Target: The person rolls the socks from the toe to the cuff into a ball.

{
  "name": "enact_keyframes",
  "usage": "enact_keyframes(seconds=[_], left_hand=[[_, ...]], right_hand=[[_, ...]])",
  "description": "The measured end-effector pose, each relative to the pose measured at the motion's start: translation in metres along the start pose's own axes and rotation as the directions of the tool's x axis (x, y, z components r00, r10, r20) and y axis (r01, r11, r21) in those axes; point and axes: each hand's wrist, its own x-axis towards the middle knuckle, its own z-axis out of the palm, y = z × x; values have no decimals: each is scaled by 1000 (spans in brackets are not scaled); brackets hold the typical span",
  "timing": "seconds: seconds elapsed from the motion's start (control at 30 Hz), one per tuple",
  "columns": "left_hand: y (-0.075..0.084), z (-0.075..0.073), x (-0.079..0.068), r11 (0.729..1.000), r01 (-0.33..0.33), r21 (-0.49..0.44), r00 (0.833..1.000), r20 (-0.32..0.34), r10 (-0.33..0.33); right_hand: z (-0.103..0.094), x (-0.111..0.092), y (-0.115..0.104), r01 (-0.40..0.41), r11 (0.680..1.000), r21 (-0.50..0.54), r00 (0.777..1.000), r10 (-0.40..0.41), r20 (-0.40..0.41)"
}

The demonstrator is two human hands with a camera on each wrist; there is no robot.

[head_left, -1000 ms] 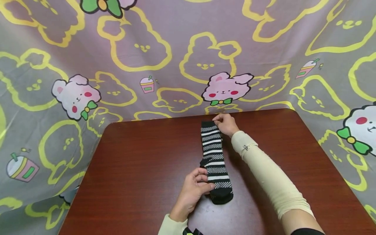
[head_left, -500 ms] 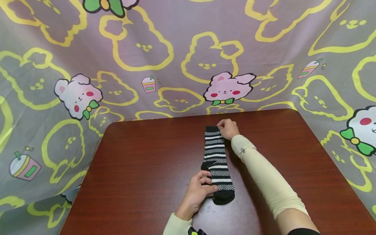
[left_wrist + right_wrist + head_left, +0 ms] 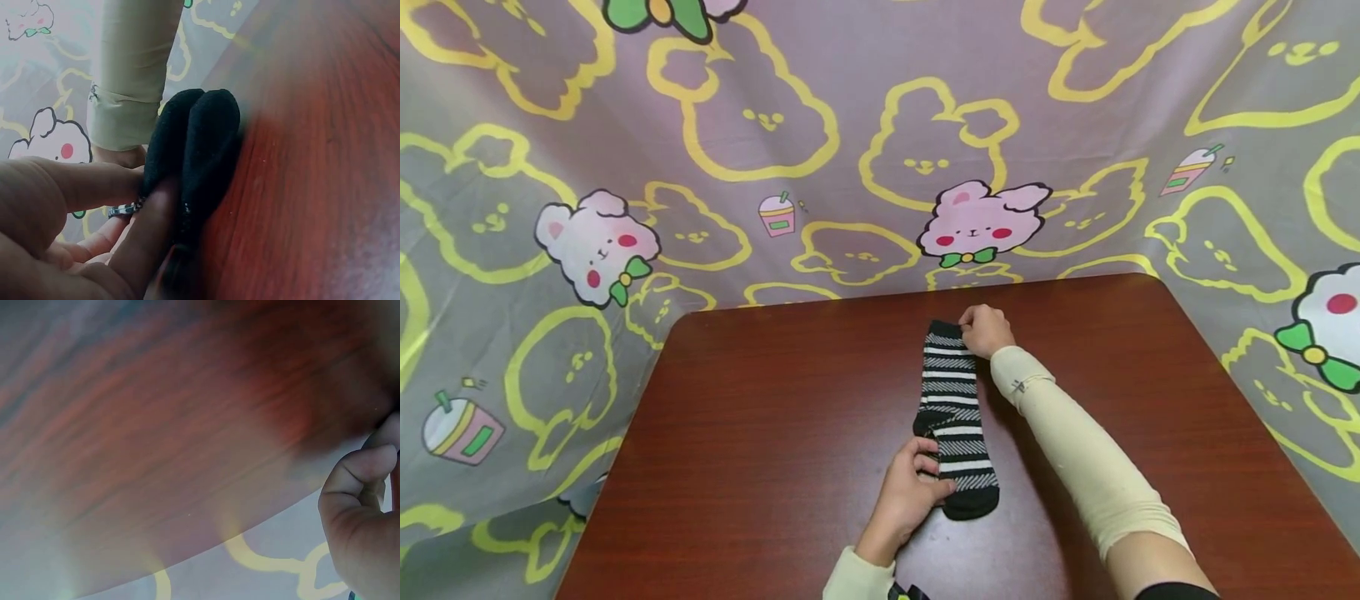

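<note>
A pair of black socks with white and grey stripes (image 3: 955,387) lies stretched lengthwise on the table, one sock upon the other, cuffs at the far end. Their two plain black toes (image 3: 209,131) show side by side in the left wrist view. My left hand (image 3: 906,493) pinches the left edge of the pair near the toes, thumb on top and fingers along the side. At the far end, my right hand (image 3: 988,332) pinches the right corner of the cuffs. In the right wrist view that hand's curled fingers (image 3: 362,469) appear at the right edge, with the socks out of sight.
The reddish-brown wooden table (image 3: 760,417) has rounded far corners. A grey-pink curtain (image 3: 850,150) with yellow bear outlines and rabbit heads hangs behind it and along both sides. My right sleeve (image 3: 1090,458) stretches across the table's right part.
The cuff end has come slightly toward me and to the right, together with my right hand. The pair now lies flatter, its layers more closely lined up. My left hand keeps its pinch.
</note>
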Motion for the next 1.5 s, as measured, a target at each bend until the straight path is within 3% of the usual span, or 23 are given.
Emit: enact_keyframes(seconds=[0.17,0.3,0.4,0.47,0.53,0.57,0.6,0.67,0.73,0.83,0.87,0.93,0.97,1.03,1.07,1.17,1.23,1.33,1.4,1.5], left_hand=[[0,3,0,988,-64,142,998,-19,67],[2,2,-2,953,-126,275,991,-15,135],[7,-3,-4,883,-204,422,972,-20,233],[12,-9,-3,804,-268,531,941,-34,336],[18,-16,-2,703,-338,625,889,-33,457],[21,-19,-1,646,-381,661,855,-15,519],[23,-23,-1,578,-427,696,815,19,579],[27,-30,-1,423,-538,729,719,134,682],[32,-37,-2,243,-636,733,617,293,730],[40,-47,-3,-29,-758,651,442,547,711],[42,-49,-2,-107,-782,614,390,616,685],[46,-50,-1,-235,-811,536,298,724,622],[47,-49,0,-275,-819,503,269,761,590],[45,-46,2,-355,-815,457,228,817,530],[44,-44,2,-382,-811,443,220,836,503],[36,-38,2,-471,-780,412,186,871,454],[31,-33,2,-511,-761,400,163,880,446],[23,-27,3,-534,-748,394,138,879,456],[19,-24,4,-527,-751,397,138,875,463],[13,-20,4,-540,-738,404,143,876,460]], right_hand=[[-1,-1,4,15,1000,-8,1000,-15,-7],[-4,-6,3,19,1000,-18,1000,-19,-7],[-11,-11,3,55,998,-41,998,-56,-22],[-17,-16,3,116,991,-64,992,-119,-32],[-26,-24,2,204,975,-85,978,-208,-32],[-32,-30,1,258,961,-97,965,-262,-31],[-37,-36,0,315,943,-111,947,-320,-27],[-46,-52,-2,434,889,-147,897,-441,-15],[-53,-70,-4,560,803,-205,819,-574,-12],[-59,-99,-6,709,648,-278,676,-737,5],[-60,-109,-6,751,590,-296,621,-784,15],[-58,-128,-5,820,487,-302,520,-853,36],[-56,-137,-4,848,443,-292,475,-879,48],[-50,-155,2,891,360,-276,392,-917,68],[-45,-163,6,906,326,-269,357,-931,73],[-28,-185,20,930,251,-268,283,-955,88],[-18,-197,30,933,226,-281,261,-961,92],[-6,-208,41,922,220,-319,258,-963,82],[0,-212,47,912,225,-343,262,-963,67],[6,-215,52,901,206,-382,244,-968,53]])
